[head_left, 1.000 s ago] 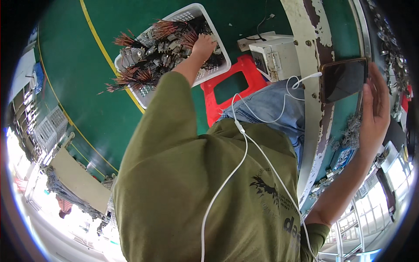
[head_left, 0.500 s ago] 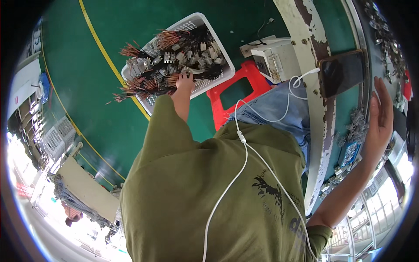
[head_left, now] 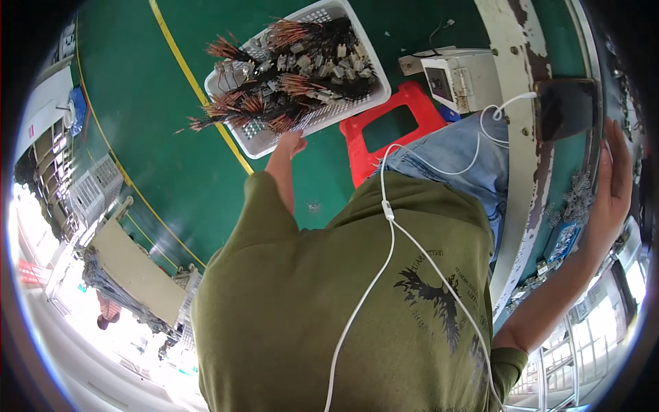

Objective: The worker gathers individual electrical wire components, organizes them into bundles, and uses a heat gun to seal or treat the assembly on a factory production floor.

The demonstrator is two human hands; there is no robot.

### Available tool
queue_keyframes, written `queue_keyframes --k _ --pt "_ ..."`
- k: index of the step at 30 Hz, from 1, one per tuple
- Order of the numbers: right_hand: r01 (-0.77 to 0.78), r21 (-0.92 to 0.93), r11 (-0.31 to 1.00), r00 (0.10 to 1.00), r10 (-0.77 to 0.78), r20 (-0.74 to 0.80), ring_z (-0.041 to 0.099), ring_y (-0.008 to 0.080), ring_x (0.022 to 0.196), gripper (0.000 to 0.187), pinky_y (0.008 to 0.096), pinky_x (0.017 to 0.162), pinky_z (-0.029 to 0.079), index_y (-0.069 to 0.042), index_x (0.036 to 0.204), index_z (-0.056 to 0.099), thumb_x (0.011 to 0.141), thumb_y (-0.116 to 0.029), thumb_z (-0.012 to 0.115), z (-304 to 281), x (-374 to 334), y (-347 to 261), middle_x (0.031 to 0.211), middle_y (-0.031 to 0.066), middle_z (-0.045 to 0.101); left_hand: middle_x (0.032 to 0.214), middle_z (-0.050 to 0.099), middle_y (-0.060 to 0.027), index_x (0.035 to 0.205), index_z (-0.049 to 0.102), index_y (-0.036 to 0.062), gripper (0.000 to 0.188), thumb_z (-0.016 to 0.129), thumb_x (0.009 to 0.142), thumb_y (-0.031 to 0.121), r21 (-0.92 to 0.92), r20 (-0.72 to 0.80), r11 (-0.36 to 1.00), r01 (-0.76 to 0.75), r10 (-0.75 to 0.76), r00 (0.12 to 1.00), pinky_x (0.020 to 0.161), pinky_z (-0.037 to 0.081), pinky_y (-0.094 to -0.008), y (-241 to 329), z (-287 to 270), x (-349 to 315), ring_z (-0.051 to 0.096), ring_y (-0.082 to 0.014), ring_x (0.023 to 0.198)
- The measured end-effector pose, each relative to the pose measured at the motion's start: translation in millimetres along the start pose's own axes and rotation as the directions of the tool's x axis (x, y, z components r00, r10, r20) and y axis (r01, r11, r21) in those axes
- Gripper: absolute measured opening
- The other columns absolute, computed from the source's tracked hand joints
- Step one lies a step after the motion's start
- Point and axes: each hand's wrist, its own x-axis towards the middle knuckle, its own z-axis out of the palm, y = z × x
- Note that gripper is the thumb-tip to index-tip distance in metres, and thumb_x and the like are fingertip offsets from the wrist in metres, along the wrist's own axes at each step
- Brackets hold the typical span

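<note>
The left hand (head_left: 294, 143) reaches to the near rim of the white plastic basket (head_left: 357, 103) at 12 o'clock, fingers loose, grasping nothing visible. The wire harnesses (head_left: 295, 86) all lie heaped inside it; none appears lifted out yet. At 3 o'clock the right hand (head_left: 611, 185) rests open and flat on the workbench (head_left: 522, 172), beside a dark phone (head_left: 566, 108).

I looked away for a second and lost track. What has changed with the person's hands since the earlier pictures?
The left hand has drawn back out of the white plastic basket of copper-tipped black wire bundles to its near rim. The right hand let go of the dark flat phone, which now lies on the workbench, and rests just beside it. The basket, the red plastic stool and the white cable stayed as they were.
</note>
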Motion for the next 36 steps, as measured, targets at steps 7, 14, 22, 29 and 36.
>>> queue_keyframes --k 7,14,22,29,36 --pt "-0.074 -0.081 0.994 0.997 0.075 0.002 0.055 0.0207 0.128 0.038 0.0334 0.109 0.040 -0.006 0.140 0.054 0.104 -0.017 0.051 8 1 -8 0.138 0.0110 0.058 0.094 0.064 -0.0159 0.103 0.058 0.0011 0.033 0.064 0.093 0.031 -0.676 -0.121 0.727 0.121 -0.271 0.955 0.058 0.058 -0.0366 -1 5 -20 0.068 -0.0267 0.074" --pt "-0.021 -0.120 0.993 0.998 0.027 0.053 0.052 0.0196 0.131 0.038 0.0323 0.112 0.037 -0.004 0.141 0.052 0.104 -0.015 0.049 10 9 -6 0.141 0.0109 0.056 0.098 0.065 -0.0061 0.097 0.061 0.0027 0.018 0.064 0.091 0.019 -0.908 -0.135 0.407 -0.096 -0.069 0.988 0.083 0.054 -0.0427 -51 -44 83 0.060 -0.0222 0.099" --pt "-0.088 -0.084 0.993 0.995 0.091 0.036 0.052 0.0192 0.130 0.039 0.0335 0.113 0.036 -0.001 0.140 0.052 0.104 -0.015 0.050 9 -14 -3 0.140 0.0116 0.056 0.088 0.057 -0.0163 0.093 0.052 -0.0043 0.007 0.054 0.088 0.000 -0.968 -0.071 0.246 -0.056 -0.052 0.996 0.091 0.054 -0.0444 85 -68 53 0.060 -0.0299 0.085" --pt "-0.065 -0.044 0.997 0.996 0.068 0.052 0.051 0.0205 0.131 0.039 0.0339 0.113 0.036 0.000 0.140 0.051 0.104 -0.015 0.049 9 -10 4 0.140 0.0120 0.056 0.096 0.058 -0.0184 0.089 0.051 -0.0045 0.005 0.048 0.086 -0.002 -0.963 -0.099 0.255 -0.089 -0.028 0.995 0.098 0.051 -0.0550 80 -69 50 0.058 -0.0341 0.091" --pt "-0.064 -0.023 0.998 0.990 0.067 0.125 0.049 0.0213 0.133 0.039 0.0346 0.113 0.036 0.002 0.141 0.049 0.104 -0.012 0.047 13 12 12 0.143 0.0145 0.053 0.085 0.054 -0.0165 0.082 0.051 -0.0034 0.005 0.055 0.083 0.000 -0.874 -0.058 0.477 -0.089 0.081 0.995 0.080 0.055 -0.0526 106 -80 65 0.058 -0.0331 0.074"
